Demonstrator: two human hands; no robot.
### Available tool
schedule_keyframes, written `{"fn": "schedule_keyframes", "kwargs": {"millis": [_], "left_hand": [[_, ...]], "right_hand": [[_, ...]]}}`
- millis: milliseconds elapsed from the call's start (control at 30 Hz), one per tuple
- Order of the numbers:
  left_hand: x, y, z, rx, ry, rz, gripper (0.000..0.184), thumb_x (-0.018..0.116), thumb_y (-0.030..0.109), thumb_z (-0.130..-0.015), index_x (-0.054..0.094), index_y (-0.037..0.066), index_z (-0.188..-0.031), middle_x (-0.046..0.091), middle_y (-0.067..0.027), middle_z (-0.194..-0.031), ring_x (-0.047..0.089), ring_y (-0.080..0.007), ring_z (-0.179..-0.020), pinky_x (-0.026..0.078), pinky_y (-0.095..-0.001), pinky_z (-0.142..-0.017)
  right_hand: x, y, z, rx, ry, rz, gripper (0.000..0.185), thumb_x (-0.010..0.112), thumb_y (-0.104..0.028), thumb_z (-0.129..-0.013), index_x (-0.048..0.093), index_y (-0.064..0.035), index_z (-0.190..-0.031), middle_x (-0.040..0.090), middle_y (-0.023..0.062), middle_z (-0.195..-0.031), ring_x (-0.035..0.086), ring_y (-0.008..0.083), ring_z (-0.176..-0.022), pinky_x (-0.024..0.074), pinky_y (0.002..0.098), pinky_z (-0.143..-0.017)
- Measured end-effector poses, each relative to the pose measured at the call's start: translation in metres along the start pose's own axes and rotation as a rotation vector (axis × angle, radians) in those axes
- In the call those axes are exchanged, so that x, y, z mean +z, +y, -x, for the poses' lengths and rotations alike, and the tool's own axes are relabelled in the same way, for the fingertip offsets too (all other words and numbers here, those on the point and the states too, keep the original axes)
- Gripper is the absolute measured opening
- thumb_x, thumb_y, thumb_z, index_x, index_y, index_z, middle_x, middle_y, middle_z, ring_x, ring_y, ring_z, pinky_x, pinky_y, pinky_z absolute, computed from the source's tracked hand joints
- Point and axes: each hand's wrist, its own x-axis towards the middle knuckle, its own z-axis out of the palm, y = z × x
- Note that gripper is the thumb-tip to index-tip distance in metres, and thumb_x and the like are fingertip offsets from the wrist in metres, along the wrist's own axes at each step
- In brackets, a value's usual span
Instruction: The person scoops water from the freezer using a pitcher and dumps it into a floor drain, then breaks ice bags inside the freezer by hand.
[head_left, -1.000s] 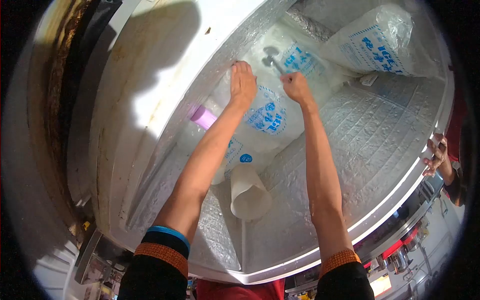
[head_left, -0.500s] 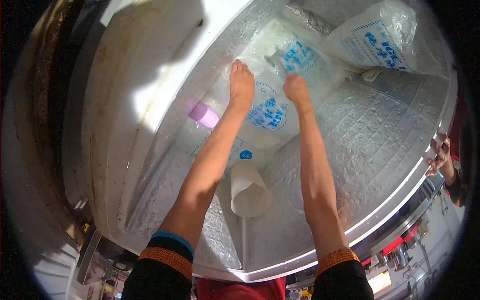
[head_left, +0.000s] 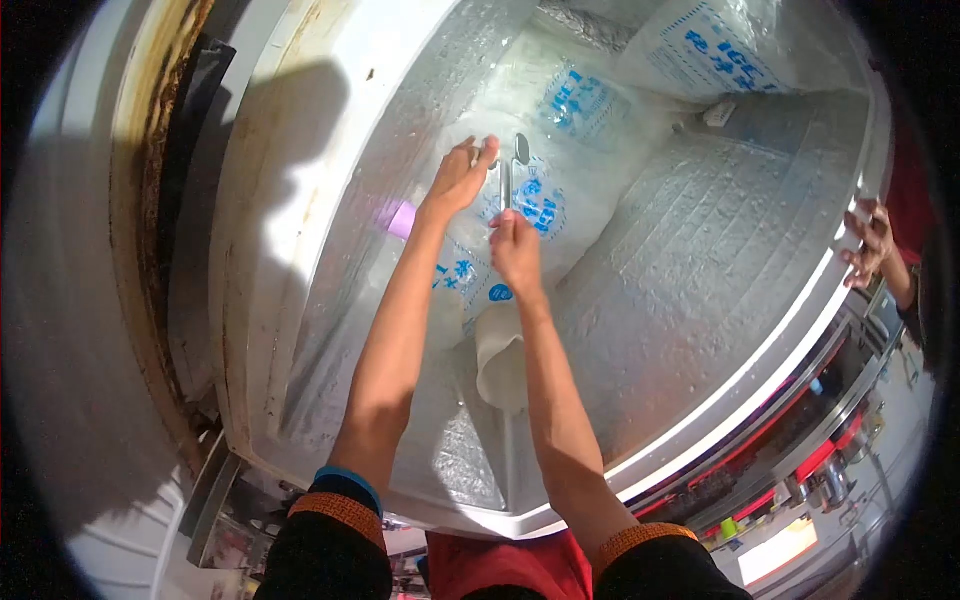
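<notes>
Looks down into an ice chest (head_left: 700, 260) with sloping, frosted walls, past a white near rim (head_left: 515, 522) to red-and-metal clutter (head_left: 825, 480) outside on the right. Shows most open room along the broad bare right wall; narrows at the left, between the bags and the steep white side. Grips a metal hammer (head_left: 505, 185) in the right hand (head_left: 516, 245), fingers closed round the handle, head pointing away from the wearer, above a blue-printed ice bag (head_left: 540, 205). Holds the left hand (head_left: 462, 180) open just beside the hammer head (cannot tell whether touching). Includes a purple cup-like item (head_left: 402, 220) by the left wall, a pale tipped cup (head_left: 500, 365) near the right forearm, and a taller ice bag (head_left: 715, 45) at the far right corner. Takes in another person's hand (head_left: 870, 243) on the right rim.
</notes>
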Motion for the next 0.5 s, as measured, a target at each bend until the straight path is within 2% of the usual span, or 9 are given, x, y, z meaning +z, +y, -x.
{"fn": "schedule_keyframes", "kwargs": {"millis": [33,100,133,167,200,267,300,367,500], "left_hand": [[-0.002,0.004,0.010,0.041,-0.018,-0.106,0.063,0.061,0.058,-0.089,0.071,-0.004,-0.085,0.069,-0.0232,-0.102,0.061,-0.0415,-0.107,0.035,-0.0402,-0.113],[-0.012,0.021,0.022,0.157,-0.116,-0.220,0.055,0.067,0.051,-0.084,0.071,-0.004,-0.084,0.069,-0.0231,-0.102,0.060,-0.0407,-0.111,0.033,-0.0398,-0.114],[-0.013,0.024,0.029,0.271,-0.198,-0.320,0.048,0.074,0.045,-0.080,0.071,-0.003,-0.082,0.068,-0.0230,-0.101,0.059,-0.0399,-0.115,0.031,-0.0395,-0.116],[-0.011,0.023,0.025,0.242,-0.291,-0.341,0.032,0.079,0.026,-0.072,0.071,-0.003,-0.083,0.066,-0.0202,-0.114,0.049,-0.0364,-0.131,0.029,-0.0390,-0.117],[-0.003,0.011,0.029,0.241,-0.299,-0.327,0.032,0.079,0.026,-0.072,0.071,-0.003,-0.083,0.066,-0.0202,-0.114,0.049,-0.0364,-0.131,0.029,-0.0390,-0.117],[0.012,-0.018,0.032,0.377,-0.056,-0.507,0.021,0.075,0.014,-0.070,0.071,-0.001,-0.084,0.063,-0.0148,-0.125,0.039,-0.0331,-0.139,0.030,-0.0410,-0.117],[0.012,-0.022,0.034,0.381,-0.061,-0.475,0.017,0.074,0.010,-0.074,0.072,-0.002,-0.086,0.057,-0.0111,-0.134,0.034,-0.0313,-0.142,0.030,-0.0434,-0.116],[0.013,-0.028,0.032,0.389,-0.042,-0.447,0.017,0.073,0.011,-0.076,0.072,-0.002,-0.087,0.057,-0.0103,-0.135,0.033,-0.0308,-0.143,0.030,-0.0437,-0.116],[0.016,-0.024,0.045,0.366,-0.007,-0.408,0.017,0.068,0.013,-0.085,0.073,-0.002,-0.092,0.056,-0.0061,-0.137,0.031,-0.0275,-0.145,0.029,-0.0432,-0.117]], "right_hand": [[0.007,0.000,0.005,0.025,-0.073,-0.067,0.040,0.045,-0.033,-0.105,0.060,-0.0001,-0.086,0.057,0.0057,-0.061,0.057,0.0140,-0.055,0.0443,0.0321,-0.052],[0.012,0.009,0.011,0.065,-0.137,-0.135,0.040,0.045,-0.035,-0.105,0.060,0.0001,-0.091,0.058,0.0045,-0.063,0.057,0.0130,-0.053,0.0447,0.0294,-0.049],[0.012,0.017,0.007,-0.010,-0.185,-0.031,0.039,0.050,-0.033,-0.102,0.062,0.0009,-0.087,0.061,0.0105,-0.064,0.061,0.0206,-0.059,0.0468,0.0357,-0.055],[0.008,0.026,0.007,-0.088,-0.234,0.079,0.038,0.055,-0.032,-0.099,0.064,0.0018,-0.083,0.063,0.0165,-0.065,0.066,0.0283,-0.064,0.0489,0.0421,-0.062],[-0.005,0.025,0.015,-0.078,-0.228,0.090,0.038,0.055,-0.032,-0.099,0.064,0.0018,-0.083,0.063,0.0165,-0.065,0.066,0.0283,-0.064,0.0489,0.0421,-0.062],[-0.044,-0.001,0.023,-0.130,-0.417,0.406,0.039,0.062,-0.034,-0.092,0.066,0.0030,-0.082,0.067,0.0215,-0.073,0.067,0.0325,-0.069,0.0497,0.0441,-0.066],[-0.065,-0.043,0.035,0.176,-0.563,0.647,0.038,0.068,-0.036,-0.086,0.070,0.0021,-0.082,0.069,0.0228,-0.080,0.069,0.0332,-0.076,0.0518,0.0457,-0.073],[-0.089,-0.036,0.057,0.130,-0.755,1.013,0.032,0.077,-0.030,-0.076,0.073,0.0005,-0.086,0.072,0.0193,-0.093,0.068,0.0306,-0.079,0.0534,0.0398,-0.075],[-0.099,0.018,0.130,0.032,-0.846,1.248,0.039,0.078,-0.032,-0.074,0.072,0.0039,-0.087,0.072,0.0211,-0.097,0.069,0.0339,-0.087,0.0542,0.0408,-0.079]]}}
